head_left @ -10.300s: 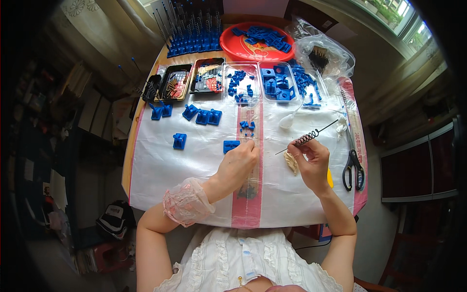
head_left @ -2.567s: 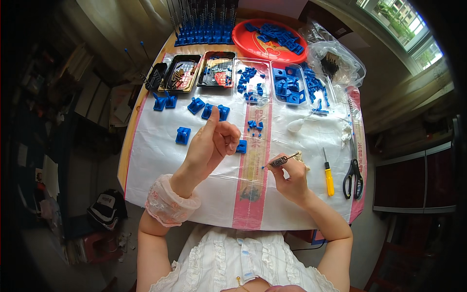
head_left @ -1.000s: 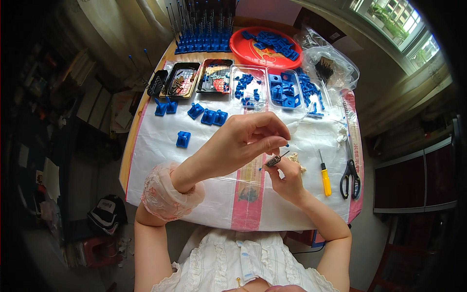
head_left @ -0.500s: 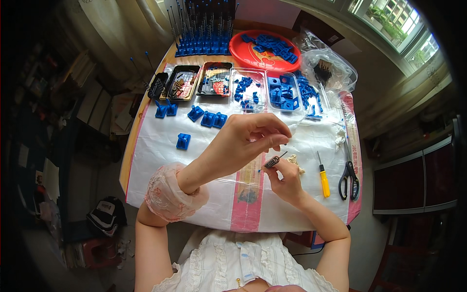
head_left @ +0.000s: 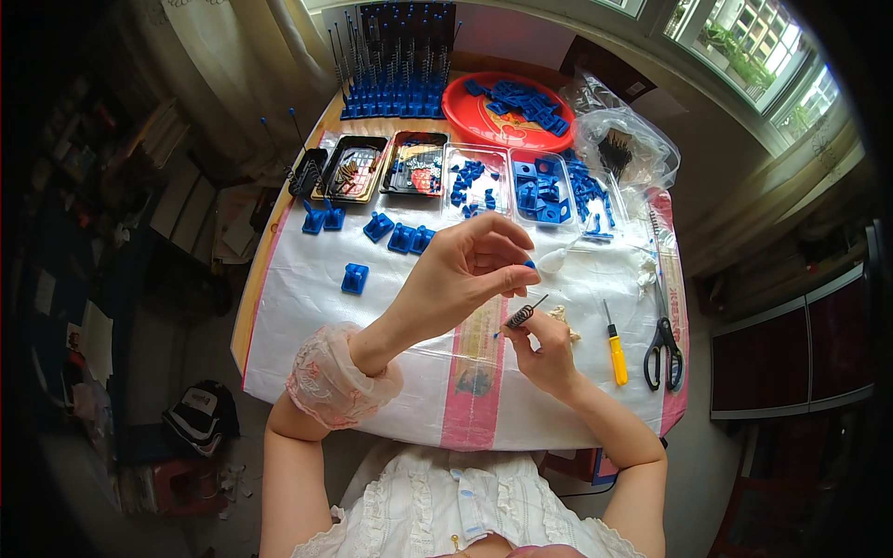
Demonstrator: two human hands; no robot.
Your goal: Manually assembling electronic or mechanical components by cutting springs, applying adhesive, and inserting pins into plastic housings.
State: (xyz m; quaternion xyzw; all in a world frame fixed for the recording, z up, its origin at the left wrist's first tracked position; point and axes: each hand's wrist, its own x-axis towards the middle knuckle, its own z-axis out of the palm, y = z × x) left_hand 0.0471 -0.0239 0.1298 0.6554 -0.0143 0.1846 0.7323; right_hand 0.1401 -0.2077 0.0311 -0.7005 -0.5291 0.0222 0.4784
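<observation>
My left hand (head_left: 474,262), over the middle of the table, pinches a small blue plastic piece (head_left: 530,264) between thumb and fingertips; most of it is hidden. Just below and to the right, my right hand (head_left: 545,352) is closed around a dark coil spring (head_left: 518,317) with a thin metal rod through it. One end of the rod sticks out up and to the right, and a small blue tip shows at the other end. The two hands are apart. Several blue plastic blocks (head_left: 353,278) lie to the left of my left hand.
Trays of small parts line the back: a black tray (head_left: 331,191), a clear tray (head_left: 542,221) of blue pieces. Behind stand a red plate (head_left: 458,119) and blue bases with springs (head_left: 395,100). At right lie a yellow screwdriver (head_left: 618,358), scissors (head_left: 663,358) and a plastic bag (head_left: 656,139).
My left hand has shifted slightly left and turned, so the blue piece in its fingertips now shows. My right hand keeps its hold on the spring and rod. The whole view has shifted slightly.
</observation>
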